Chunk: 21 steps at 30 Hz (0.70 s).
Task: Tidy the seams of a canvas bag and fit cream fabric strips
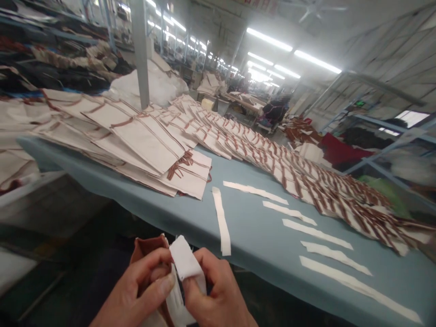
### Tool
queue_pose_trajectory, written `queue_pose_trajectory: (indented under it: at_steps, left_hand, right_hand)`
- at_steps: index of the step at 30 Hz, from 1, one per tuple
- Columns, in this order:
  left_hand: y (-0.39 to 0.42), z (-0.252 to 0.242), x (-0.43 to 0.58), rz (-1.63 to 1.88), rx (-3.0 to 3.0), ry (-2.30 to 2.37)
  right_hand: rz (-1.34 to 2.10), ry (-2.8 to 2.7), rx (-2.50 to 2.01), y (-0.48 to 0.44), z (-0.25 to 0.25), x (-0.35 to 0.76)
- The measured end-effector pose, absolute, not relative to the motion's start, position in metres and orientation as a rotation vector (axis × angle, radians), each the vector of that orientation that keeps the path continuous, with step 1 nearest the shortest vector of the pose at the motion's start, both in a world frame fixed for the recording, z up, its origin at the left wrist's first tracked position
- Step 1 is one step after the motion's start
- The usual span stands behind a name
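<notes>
Low in the head view, my left hand (134, 288) pinches the edge of a cream fabric piece with brown trim (148, 246). Beside it, my right hand (223, 290) grips a white fabric strip (184, 260), folded over between thumb and fingers. The two hands are close together in front of the table edge, and the strip lies against the fabric piece. Much of that piece is hidden behind my hands. On the table nearby, one loose white strip (221, 222) lies lengthwise, and several others, such as a long strip (354, 286), lie to the right.
The blue-green table (252, 231) bears a stack of cream panels with brown trim (146, 136) at the left. A long overlapping row of similar panels (272, 159) runs along its far side. A grey post (139, 54) stands behind. Further back a person (274, 111) sits.
</notes>
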<state>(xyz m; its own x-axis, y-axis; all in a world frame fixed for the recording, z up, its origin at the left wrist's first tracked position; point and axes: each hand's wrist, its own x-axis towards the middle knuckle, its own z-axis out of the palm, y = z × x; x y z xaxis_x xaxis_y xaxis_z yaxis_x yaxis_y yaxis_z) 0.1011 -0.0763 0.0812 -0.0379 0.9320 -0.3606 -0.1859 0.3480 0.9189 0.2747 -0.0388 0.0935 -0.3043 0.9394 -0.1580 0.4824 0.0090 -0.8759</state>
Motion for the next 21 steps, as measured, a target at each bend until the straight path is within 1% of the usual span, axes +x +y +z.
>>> queue_pose_trajectory:
  at_steps: [6,14,18,21]
  left_hand:
    - [-0.087,0.096,0.105,1.035,0.834,1.405]
    - [-0.093,0.093,0.109,1.035,0.878,1.430]
    - [-0.094,0.090,0.111,1.067,0.881,1.409]
    - [-0.096,0.089,0.112,1.088,0.895,1.435]
  right_hand:
    - [1.389,-2.057,-1.497,-0.043,0.108,0.285]
    - [1.378,-2.256,-1.496,-0.053,0.120,0.284]
    - [1.434,-2.239,-1.591,-0.049,0.127,0.294]
    - [1.502,-2.050,-1.407,-0.042,0.129,0.301]
